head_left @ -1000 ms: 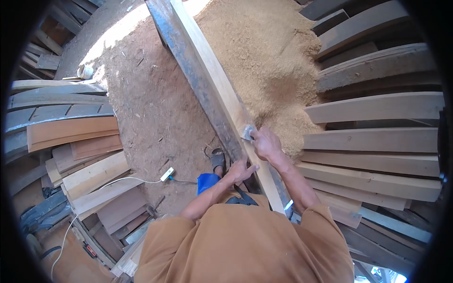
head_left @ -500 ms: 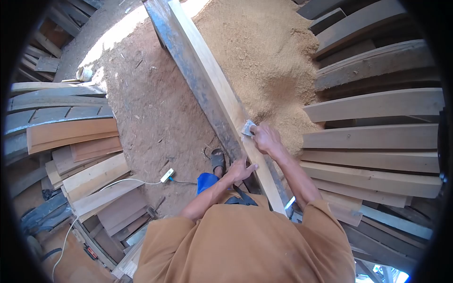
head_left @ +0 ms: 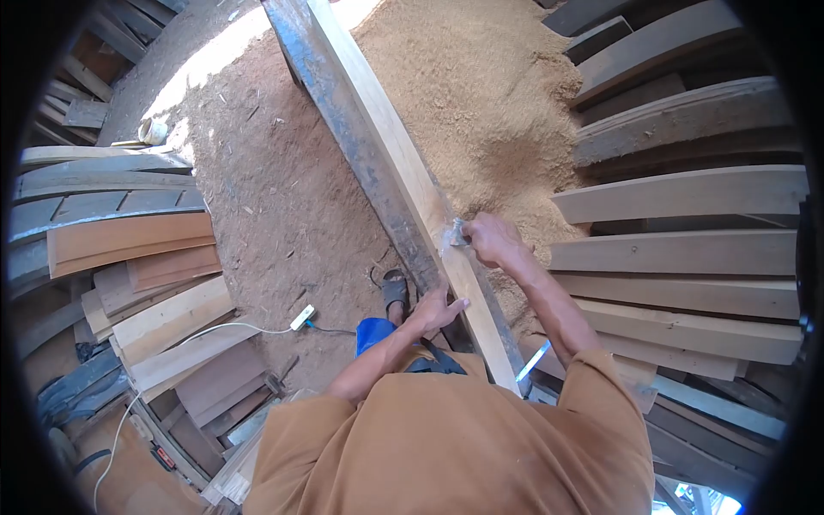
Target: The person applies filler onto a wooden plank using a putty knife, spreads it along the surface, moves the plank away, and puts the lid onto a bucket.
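Observation:
A long pale wooden plank (head_left: 386, 129) lies along a worn bluish bench beam (head_left: 343, 137) running away from me. My left hand (head_left: 436, 311) grips the plank's near part, thumb over the top face and fingers at its left side. Farther along, my right hand (head_left: 496, 240) is closed on a small pale-grey flat piece (head_left: 457, 233); its kind is unclear. That piece touches the plank's upper face, where a whitish smear shows. My right fingertips are partly hidden.
Sawdust (head_left: 463, 103) is heaped right of the beam. Stacked boards (head_left: 678, 253) line the right side, and more boards (head_left: 172, 322) lie at left. A white socket block (head_left: 302, 318) with a cable rests on the dirt floor by my sandaled foot (head_left: 395, 290).
My right hand has shifted slightly right and turned, tilting the grey piece on the plank. The right elbow has swung outward a little. My left hand stays put.

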`<action>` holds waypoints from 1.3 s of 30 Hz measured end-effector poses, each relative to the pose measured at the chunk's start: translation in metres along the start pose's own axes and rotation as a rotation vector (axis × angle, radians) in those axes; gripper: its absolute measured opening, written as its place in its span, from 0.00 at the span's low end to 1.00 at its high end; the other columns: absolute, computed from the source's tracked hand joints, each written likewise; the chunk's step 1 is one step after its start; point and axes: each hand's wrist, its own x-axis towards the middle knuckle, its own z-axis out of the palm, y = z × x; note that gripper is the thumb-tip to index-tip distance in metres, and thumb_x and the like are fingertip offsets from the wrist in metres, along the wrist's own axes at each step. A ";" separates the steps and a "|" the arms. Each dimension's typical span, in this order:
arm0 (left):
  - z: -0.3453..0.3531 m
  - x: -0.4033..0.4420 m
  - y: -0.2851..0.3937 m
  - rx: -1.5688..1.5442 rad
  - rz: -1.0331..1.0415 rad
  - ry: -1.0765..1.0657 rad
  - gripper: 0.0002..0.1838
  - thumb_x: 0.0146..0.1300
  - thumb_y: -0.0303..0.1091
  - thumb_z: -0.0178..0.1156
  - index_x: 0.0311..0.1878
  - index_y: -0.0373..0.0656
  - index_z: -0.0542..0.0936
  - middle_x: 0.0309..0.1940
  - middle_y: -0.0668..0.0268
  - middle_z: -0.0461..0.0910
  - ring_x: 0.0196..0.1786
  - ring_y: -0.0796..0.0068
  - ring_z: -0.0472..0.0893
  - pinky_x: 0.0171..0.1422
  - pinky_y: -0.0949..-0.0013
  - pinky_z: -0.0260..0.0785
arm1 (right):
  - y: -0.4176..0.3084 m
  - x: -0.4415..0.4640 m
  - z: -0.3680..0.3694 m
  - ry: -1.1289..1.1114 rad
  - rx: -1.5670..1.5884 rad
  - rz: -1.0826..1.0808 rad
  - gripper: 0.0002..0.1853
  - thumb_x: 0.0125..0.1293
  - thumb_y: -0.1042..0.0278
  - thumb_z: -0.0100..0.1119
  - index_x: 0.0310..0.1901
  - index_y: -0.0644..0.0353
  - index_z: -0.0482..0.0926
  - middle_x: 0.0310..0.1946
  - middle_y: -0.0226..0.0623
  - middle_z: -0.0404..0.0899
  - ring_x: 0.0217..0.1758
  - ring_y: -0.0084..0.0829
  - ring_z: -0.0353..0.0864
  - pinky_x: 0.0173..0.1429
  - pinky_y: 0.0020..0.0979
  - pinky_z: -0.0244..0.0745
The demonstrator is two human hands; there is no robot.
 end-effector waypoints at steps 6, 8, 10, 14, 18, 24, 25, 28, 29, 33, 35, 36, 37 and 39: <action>0.004 0.000 -0.003 0.045 0.033 0.044 0.51 0.68 0.55 0.64 0.78 0.26 0.52 0.60 0.32 0.78 0.66 0.36 0.78 0.73 0.50 0.68 | -0.017 0.006 -0.013 0.084 0.074 0.028 0.09 0.57 0.72 0.60 0.38 0.57 0.87 0.35 0.53 0.86 0.44 0.56 0.87 0.45 0.51 0.81; 0.000 -0.002 0.004 0.046 0.018 0.015 0.51 0.68 0.55 0.64 0.79 0.26 0.52 0.61 0.32 0.77 0.67 0.36 0.77 0.73 0.50 0.68 | -0.009 0.017 0.017 0.087 0.047 0.059 0.09 0.59 0.69 0.64 0.41 0.55 0.87 0.37 0.50 0.85 0.46 0.55 0.85 0.46 0.52 0.79; 0.000 0.000 0.000 0.039 0.017 0.018 0.52 0.68 0.55 0.64 0.79 0.26 0.52 0.61 0.31 0.77 0.67 0.36 0.77 0.74 0.50 0.67 | -0.008 0.009 0.004 0.018 0.026 0.067 0.09 0.57 0.72 0.60 0.38 0.57 0.87 0.35 0.54 0.85 0.43 0.57 0.86 0.46 0.53 0.80; 0.002 0.001 -0.001 0.020 0.014 0.029 0.52 0.68 0.56 0.64 0.79 0.26 0.52 0.61 0.32 0.77 0.67 0.36 0.77 0.74 0.50 0.67 | -0.013 -0.018 -0.012 -0.041 0.008 0.036 0.10 0.58 0.71 0.61 0.40 0.57 0.88 0.34 0.55 0.85 0.42 0.56 0.87 0.44 0.55 0.80; 0.008 0.003 -0.010 0.025 0.102 0.090 0.52 0.68 0.56 0.64 0.79 0.25 0.53 0.60 0.33 0.78 0.66 0.36 0.78 0.73 0.51 0.68 | -0.023 -0.040 0.012 0.035 0.160 0.023 0.10 0.62 0.65 0.65 0.45 0.52 0.87 0.37 0.50 0.83 0.45 0.54 0.86 0.45 0.52 0.79; 0.006 0.000 -0.005 0.011 0.040 0.075 0.41 0.68 0.53 0.66 0.75 0.35 0.65 0.58 0.39 0.82 0.63 0.40 0.81 0.70 0.50 0.71 | -0.015 -0.049 0.060 0.042 0.158 0.067 0.20 0.64 0.59 0.69 0.57 0.48 0.83 0.44 0.43 0.79 0.50 0.50 0.81 0.51 0.49 0.77; 0.007 0.001 -0.006 0.018 0.041 0.077 0.42 0.68 0.53 0.66 0.75 0.34 0.64 0.58 0.39 0.82 0.63 0.40 0.81 0.70 0.50 0.71 | -0.017 -0.051 0.060 0.043 0.140 0.076 0.20 0.64 0.59 0.68 0.57 0.48 0.83 0.43 0.43 0.79 0.50 0.50 0.81 0.51 0.49 0.77; 0.004 0.000 -0.001 0.040 0.039 0.083 0.45 0.68 0.53 0.66 0.76 0.31 0.61 0.58 0.38 0.81 0.64 0.40 0.80 0.70 0.51 0.71 | -0.018 -0.055 0.068 0.069 0.120 0.082 0.19 0.65 0.60 0.66 0.57 0.48 0.83 0.44 0.43 0.80 0.51 0.49 0.81 0.51 0.49 0.76; 0.003 -0.002 0.002 0.045 0.034 0.084 0.47 0.68 0.53 0.66 0.77 0.30 0.59 0.59 0.38 0.81 0.64 0.40 0.80 0.71 0.51 0.71 | -0.017 -0.054 0.070 0.081 0.118 0.077 0.18 0.66 0.60 0.66 0.57 0.48 0.83 0.44 0.44 0.80 0.51 0.49 0.82 0.51 0.49 0.77; 0.002 -0.004 0.005 0.046 -0.017 0.058 0.51 0.68 0.54 0.65 0.79 0.27 0.53 0.60 0.36 0.80 0.65 0.39 0.79 0.72 0.52 0.70 | -0.013 -0.055 0.052 -0.033 0.076 0.059 0.17 0.65 0.62 0.66 0.56 0.47 0.84 0.45 0.44 0.81 0.51 0.50 0.82 0.50 0.49 0.77; 0.004 -0.003 0.001 0.052 0.016 0.081 0.51 0.68 0.55 0.65 0.79 0.27 0.53 0.60 0.35 0.79 0.65 0.38 0.79 0.72 0.52 0.70 | -0.001 -0.056 0.044 -0.093 0.055 0.000 0.17 0.65 0.62 0.66 0.56 0.46 0.84 0.45 0.44 0.81 0.50 0.50 0.83 0.50 0.48 0.77; 0.005 -0.002 -0.002 0.055 0.032 0.090 0.52 0.68 0.56 0.65 0.79 0.27 0.53 0.61 0.35 0.79 0.65 0.38 0.79 0.72 0.52 0.70 | -0.003 -0.055 0.039 -0.062 0.100 0.022 0.17 0.64 0.62 0.66 0.55 0.47 0.85 0.44 0.46 0.81 0.50 0.51 0.83 0.50 0.49 0.77; 0.007 0.000 -0.006 0.064 0.039 0.092 0.53 0.68 0.56 0.65 0.79 0.26 0.51 0.62 0.33 0.78 0.66 0.37 0.78 0.73 0.52 0.69 | -0.006 -0.054 0.035 -0.031 0.147 0.046 0.16 0.64 0.63 0.65 0.53 0.47 0.85 0.44 0.47 0.82 0.51 0.52 0.84 0.51 0.50 0.78; 0.010 0.003 -0.012 0.086 0.052 0.085 0.56 0.68 0.57 0.64 0.80 0.23 0.47 0.64 0.31 0.75 0.68 0.35 0.76 0.75 0.52 0.67 | -0.017 -0.052 0.030 0.010 0.191 0.079 0.15 0.63 0.63 0.65 0.52 0.48 0.86 0.43 0.47 0.82 0.51 0.52 0.83 0.51 0.50 0.78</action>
